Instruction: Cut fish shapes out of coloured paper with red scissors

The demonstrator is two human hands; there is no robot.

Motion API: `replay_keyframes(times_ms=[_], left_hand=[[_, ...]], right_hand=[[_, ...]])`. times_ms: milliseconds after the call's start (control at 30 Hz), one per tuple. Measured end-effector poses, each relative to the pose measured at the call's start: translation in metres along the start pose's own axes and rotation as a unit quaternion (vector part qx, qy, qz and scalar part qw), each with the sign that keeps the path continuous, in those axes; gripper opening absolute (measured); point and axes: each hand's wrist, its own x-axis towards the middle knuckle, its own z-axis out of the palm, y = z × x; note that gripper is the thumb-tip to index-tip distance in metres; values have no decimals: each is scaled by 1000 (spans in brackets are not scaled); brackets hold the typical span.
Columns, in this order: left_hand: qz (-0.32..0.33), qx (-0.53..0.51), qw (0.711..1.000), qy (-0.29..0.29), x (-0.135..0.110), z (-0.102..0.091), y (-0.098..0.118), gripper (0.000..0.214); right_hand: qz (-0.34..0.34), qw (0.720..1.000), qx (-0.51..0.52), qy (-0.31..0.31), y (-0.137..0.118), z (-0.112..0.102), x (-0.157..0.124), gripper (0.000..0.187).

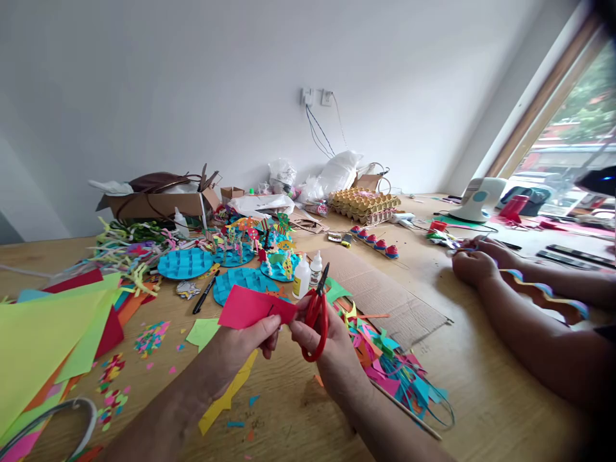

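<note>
My left hand (240, 350) pinches a pink-red piece of paper (253, 307) by its lower edge and holds it above the wooden table (486, 385). My right hand (325, 350) grips red-handled scissors (315, 314), fingers through the loops, black blades pointing up and slightly apart beside the paper's right edge. Both hands are closed on what they hold. Two small white glue bottles (308, 274) stand just behind the scissors.
Sheets of green, yellow and red paper (52, 327) lie at the left, confetti scraps (113, 378) near them. A heap of coloured offcuts (389, 369) sits right of my hand on cardboard (380, 292). Blue paper discs (185, 263), an egg tray (363, 204) and a box (154, 202) stand behind. Another person's hands (476, 260) work at the right.
</note>
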Motion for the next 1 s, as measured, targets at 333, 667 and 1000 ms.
replay_keyframes(times_ms=[333,667,1000], left_hand=[[17,83,996,11,1,-35,27,34],[97,387,906,-138,-3,-28,33,17],[-78,94,992,-44,0,-24,31,8]], right_hand=[[-11,997,-82,-3,-7,-8,8,22],[-39,948,-279,-151,-13,-6,-2,10],[-27,958,-243,-152,-11,-12,2,13]])
